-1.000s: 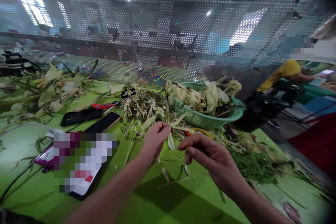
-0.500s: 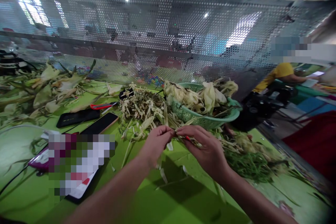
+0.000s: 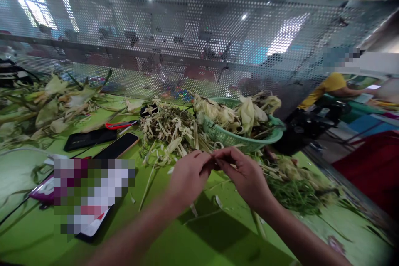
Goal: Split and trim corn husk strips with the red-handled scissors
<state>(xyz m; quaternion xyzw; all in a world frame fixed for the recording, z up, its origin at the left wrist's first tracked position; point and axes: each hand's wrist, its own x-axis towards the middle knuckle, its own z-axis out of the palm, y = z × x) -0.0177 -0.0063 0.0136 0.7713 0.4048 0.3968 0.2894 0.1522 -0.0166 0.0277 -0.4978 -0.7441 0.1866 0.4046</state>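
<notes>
My left hand (image 3: 188, 176) and my right hand (image 3: 245, 174) meet fingertip to fingertip above the green table (image 3: 193, 237). Both are pinched closed on a small pale plant strip between them, mostly hidden by the fingers. Just beyond them lies a heap of cut pale stalk pieces (image 3: 170, 129). A green plastic basket (image 3: 246, 139) full of husks stands behind my right hand. Loose pale scraps (image 3: 218, 201) lie on the table under my hands.
Two dark phones (image 3: 116, 146) and a red-handled tool (image 3: 120, 125) lie left of the heap. Husks pile up at far left (image 3: 50, 104). Green stems (image 3: 296, 195) lie at right. A perforated metal screen (image 3: 187, 41) closes off the back. A person in yellow (image 3: 335, 85) sits far right.
My right hand came in from the right and met my left hand. Both hands then shifted slightly nearer, fingertips now pinched together on the strip that hung from my left hand.
</notes>
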